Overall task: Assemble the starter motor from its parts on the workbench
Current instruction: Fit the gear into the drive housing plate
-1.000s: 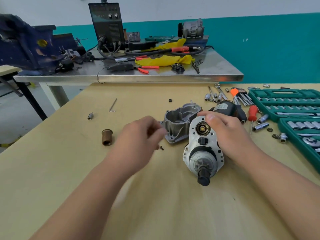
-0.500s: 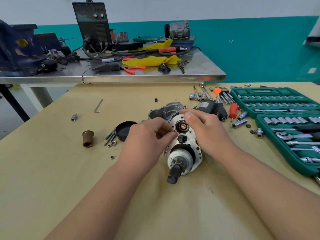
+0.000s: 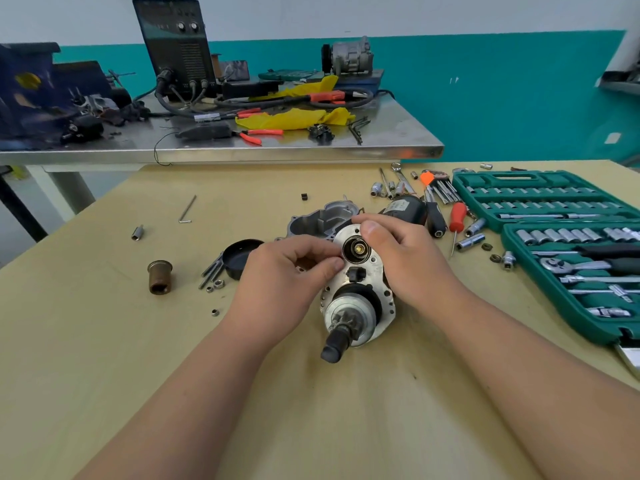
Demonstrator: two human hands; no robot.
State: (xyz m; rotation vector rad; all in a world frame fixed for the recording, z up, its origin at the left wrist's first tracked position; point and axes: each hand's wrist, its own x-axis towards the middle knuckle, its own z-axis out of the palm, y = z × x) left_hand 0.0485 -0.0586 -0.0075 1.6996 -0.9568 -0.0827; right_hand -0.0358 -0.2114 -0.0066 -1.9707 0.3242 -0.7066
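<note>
Starter motor (image 3: 360, 306) lay at the middle of the bench (image 3: 104, 341), long axis pointing at the person, right hand (image 3: 405, 258) clasping its far end while the left hand (image 3: 284, 282) pinched at the round recess (image 3: 356, 249) just right of it, contents unclear.

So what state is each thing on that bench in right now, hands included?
starter motor, part-assembled, lying on the bench, pinion end toward the camera.
right hand, grips the motor's far end.
left hand, fingertips at the round opening; whether they pinch a part is unclear.
aluminium housing, detached, behind the motor.
black cap, loose on the bench.
socket set case, open.
brass bushing, standing upright.
</note>
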